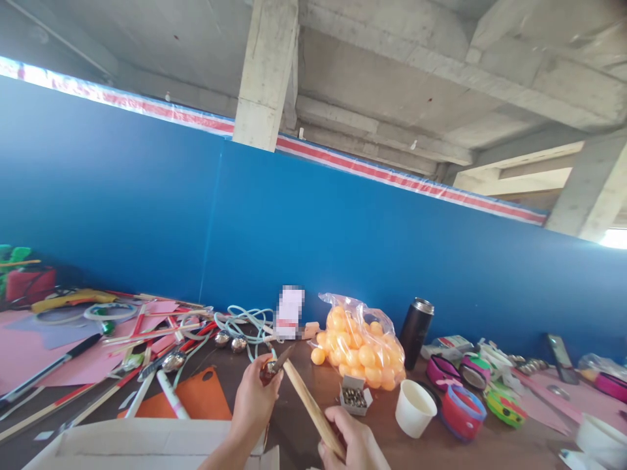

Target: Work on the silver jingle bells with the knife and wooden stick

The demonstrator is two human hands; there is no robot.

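A hammer is held in both hands above the brown table. My left hand [257, 395] is closed around its dark metal head [283, 358], and a pointed end sticks out past the fingers. My right hand [353, 440] grips the lower part of the pale wooden handle [308, 405], which slants up to the left. Just right of the handle stands a small open box [354, 395] of shiny metal pieces. Behind it lies a clear bag of orange balls [360, 349]. White cardboard [147, 440] lies at the front left, partly under my left forearm.
Left, sticks, pens and an orange sheet [196, 398] lie in a jumble. A blurred phone-like screen [290, 313] stands near the blue partition [318, 222]. Right are a black bottle [416, 333], a white paper cup [415, 409], colourful bands [463, 411] and another phone [562, 359].
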